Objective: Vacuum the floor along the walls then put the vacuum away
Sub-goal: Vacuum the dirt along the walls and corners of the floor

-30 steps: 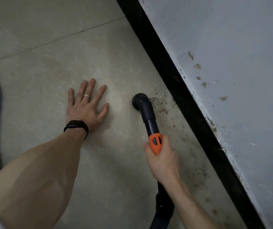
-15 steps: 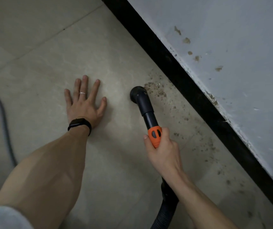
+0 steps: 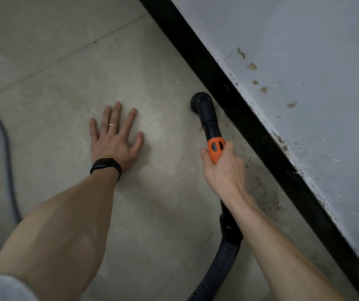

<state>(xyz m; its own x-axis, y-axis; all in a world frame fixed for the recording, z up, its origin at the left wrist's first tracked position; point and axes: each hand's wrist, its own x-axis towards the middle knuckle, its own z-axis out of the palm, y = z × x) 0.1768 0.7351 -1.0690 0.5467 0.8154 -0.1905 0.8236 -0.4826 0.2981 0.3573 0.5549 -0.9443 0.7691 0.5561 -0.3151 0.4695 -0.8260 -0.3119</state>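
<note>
- Vacuum nozzle [image 3: 200,103] has slid up against the black baseboard [image 3: 250,135].
- Floor [image 3: 65,72] shows dirt specks [image 3: 272,200] along it.
- Ribbed hose [image 3: 222,268] trails under the right arm.
- Left grip [image 3: 113,140] lies flat on the floor, fingers apart.
- Right grip [image 3: 222,168] clamps the orange handle [image 3: 215,148].

The light is dim and soft. My left hand [image 3: 111,142] throws a faint shadow on the floor [image 3: 163,213]. The cable [image 3: 7,148] at left is blurred.

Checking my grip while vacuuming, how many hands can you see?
2. The left hand lies flat on the floor; the right hand grips the orange collar of the vacuum nozzle beside the black baseboard.
</note>
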